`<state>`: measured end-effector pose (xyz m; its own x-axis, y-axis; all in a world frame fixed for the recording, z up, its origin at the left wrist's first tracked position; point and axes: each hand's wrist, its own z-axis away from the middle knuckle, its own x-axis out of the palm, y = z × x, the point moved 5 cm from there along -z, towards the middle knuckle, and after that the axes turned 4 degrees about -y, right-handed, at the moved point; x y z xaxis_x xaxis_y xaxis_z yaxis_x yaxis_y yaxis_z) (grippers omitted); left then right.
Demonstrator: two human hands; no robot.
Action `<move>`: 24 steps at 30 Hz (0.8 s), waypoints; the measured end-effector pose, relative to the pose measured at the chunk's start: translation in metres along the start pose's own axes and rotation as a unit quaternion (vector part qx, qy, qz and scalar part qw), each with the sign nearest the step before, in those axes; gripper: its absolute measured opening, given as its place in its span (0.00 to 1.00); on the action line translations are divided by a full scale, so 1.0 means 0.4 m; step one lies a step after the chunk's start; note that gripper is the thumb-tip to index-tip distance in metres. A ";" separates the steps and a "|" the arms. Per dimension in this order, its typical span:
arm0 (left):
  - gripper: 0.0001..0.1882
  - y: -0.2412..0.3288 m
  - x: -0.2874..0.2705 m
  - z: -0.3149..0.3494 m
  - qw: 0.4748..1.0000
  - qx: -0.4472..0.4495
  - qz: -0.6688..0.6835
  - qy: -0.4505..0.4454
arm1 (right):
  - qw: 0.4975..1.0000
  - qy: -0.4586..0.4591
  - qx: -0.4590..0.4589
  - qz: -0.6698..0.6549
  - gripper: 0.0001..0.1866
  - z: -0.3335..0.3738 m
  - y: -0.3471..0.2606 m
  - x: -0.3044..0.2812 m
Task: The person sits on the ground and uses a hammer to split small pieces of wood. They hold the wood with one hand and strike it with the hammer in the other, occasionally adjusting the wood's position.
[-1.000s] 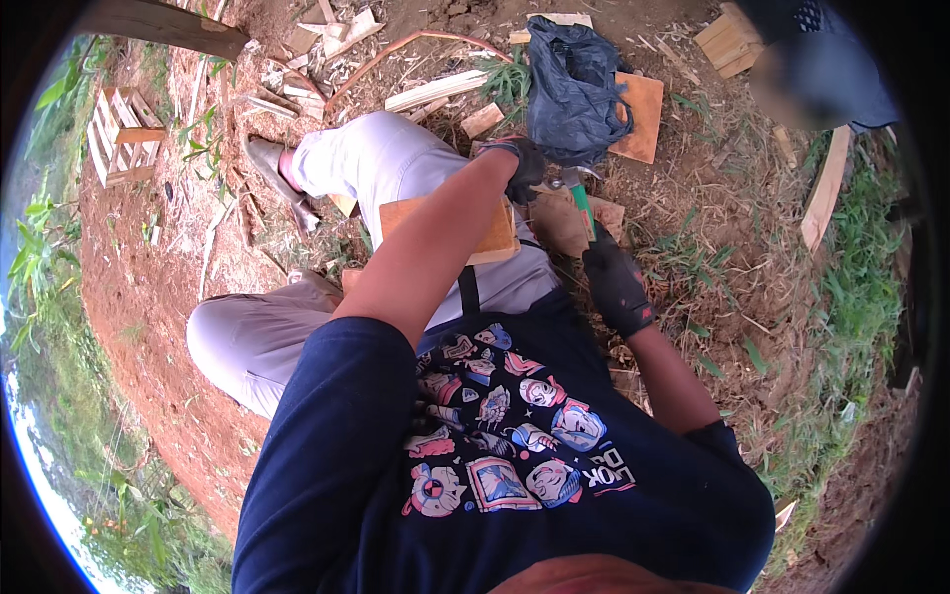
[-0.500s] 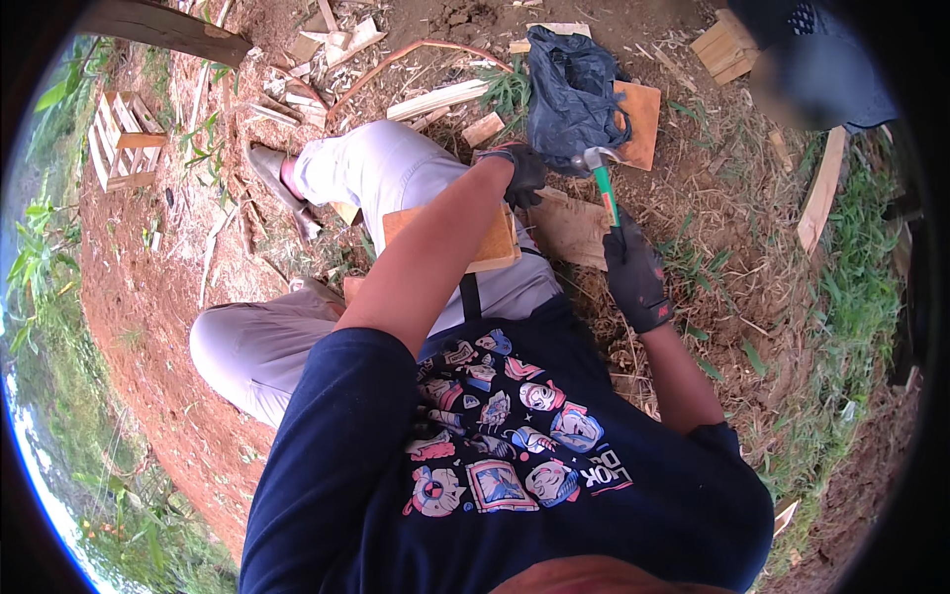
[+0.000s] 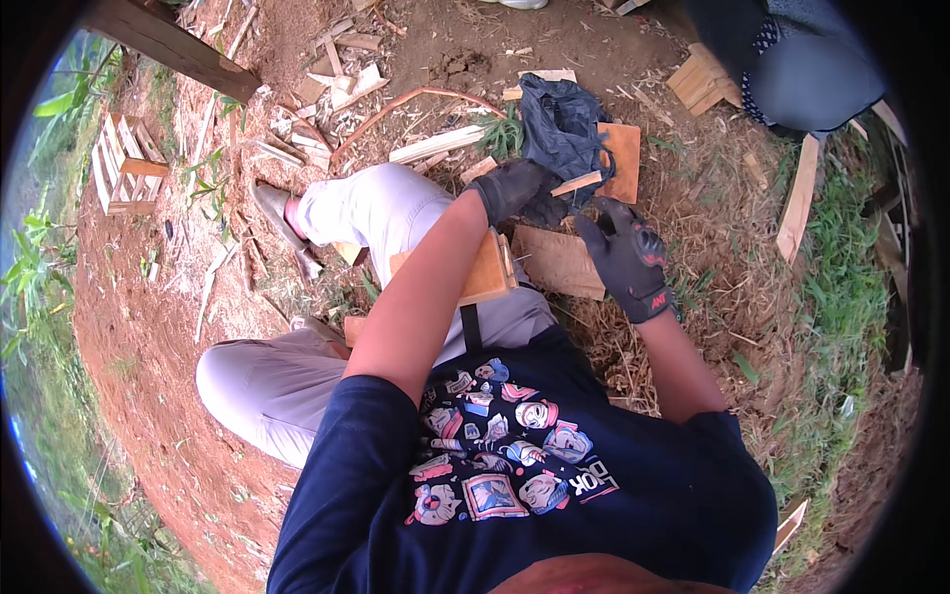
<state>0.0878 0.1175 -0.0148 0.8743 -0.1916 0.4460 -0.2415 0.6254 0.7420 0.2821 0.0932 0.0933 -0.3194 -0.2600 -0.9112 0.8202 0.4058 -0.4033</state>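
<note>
My left hand point(image 3: 513, 188), in a dark work glove, is closed, and a short wooden strip point(image 3: 576, 183) juts from its fingertips over the black plastic bag. To the right, my gloved right hand point(image 3: 633, 259) has its fingers apart and holds nothing. On my lap under the left forearm rests a wooden piece made of boards point(image 3: 487, 269), partly hidden by the arm; a thin nail seems to stick out of its right side. A flat brown board point(image 3: 559, 262) lies on the ground between my lap and the right hand. The hammer is not visible.
The black plastic bag point(image 3: 559, 124) lies against an orange-brown board point(image 3: 621, 158). Wood offcuts point(image 3: 341, 84) litter the ground. A slatted crate point(image 3: 131, 163) stands far left, below a wooden beam point(image 3: 173, 45). Another person point(image 3: 811, 69) is at the upper right, near a wooden block point(image 3: 703, 79).
The green-handled hammer has left my right hand, which is now open. My left hand has moved to the bag, and a wooden strip now shows at its fingertips.
</note>
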 end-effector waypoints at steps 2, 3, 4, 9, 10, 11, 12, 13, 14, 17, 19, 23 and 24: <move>0.20 0.073 0.031 0.066 0.995 0.074 -0.064 0.022 | 0.994 0.022 -0.021 -0.108 0.20 -0.061 -0.054 0.001; 0.20 0.110 0.034 0.109 0.981 0.122 -0.139 0.056 | 0.989 0.042 -0.039 -0.139 0.20 -0.088 -0.083 0.002; 0.21 0.151 0.033 0.154 0.958 0.168 -0.212 0.091 | 0.982 0.061 -0.060 -0.170 0.19 -0.112 -0.111 0.000; 0.20 0.190 -0.060 0.436 0.921 0.052 -0.365 0.124 | 0.949 -0.046 -0.148 -0.276 0.15 -0.156 -0.323 0.047; 0.21 0.212 -0.060 0.529 0.927 0.044 -0.356 0.114 | 0.943 -0.072 -0.179 -0.271 0.14 -0.163 -0.373 0.056; 0.23 0.192 -0.091 0.597 0.898 0.094 -0.407 0.137 | 0.935 -0.103 -0.213 -0.265 0.14 -0.167 -0.426 0.070; 0.25 0.171 -0.123 0.648 0.865 0.143 -0.456 0.155 | 0.926 -0.133 -0.242 -0.256 0.13 -0.163 -0.477 0.083; 0.26 0.137 -0.169 0.690 0.829 0.149 -0.500 0.199 | 0.918 -0.154 -0.263 -0.254 0.13 -0.164 -0.538 0.107; 0.26 0.123 -0.189 0.727 0.784 0.165 -0.550 0.235 | 0.914 -0.160 -0.283 -0.244 0.13 -0.162 -0.595 0.106; 0.23 0.087 -0.244 0.851 0.733 0.201 -0.536 0.369 | 0.859 -0.261 -0.238 -0.371 0.13 -0.169 -0.733 0.127; 0.20 0.058 -0.281 0.901 0.633 0.274 -0.561 0.458 | 0.813 -0.323 -0.197 -0.443 0.14 -0.173 -0.820 0.153; 0.15 0.041 -0.374 0.949 0.555 0.277 -0.570 0.539 | 0.762 -0.408 -0.189 -0.465 0.16 -0.205 -0.944 0.211; 0.14 0.062 -0.398 0.962 0.572 0.314 -0.540 0.533 | 0.782 -0.382 -0.207 -0.447 0.17 -0.223 -0.968 0.222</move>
<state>-0.2194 -0.1277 0.1253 0.3361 0.5683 -0.7510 0.8694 0.1195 0.4795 -0.1062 -0.0089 0.1610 -0.1699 -0.9855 0.0025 0.1564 -0.0294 -0.9872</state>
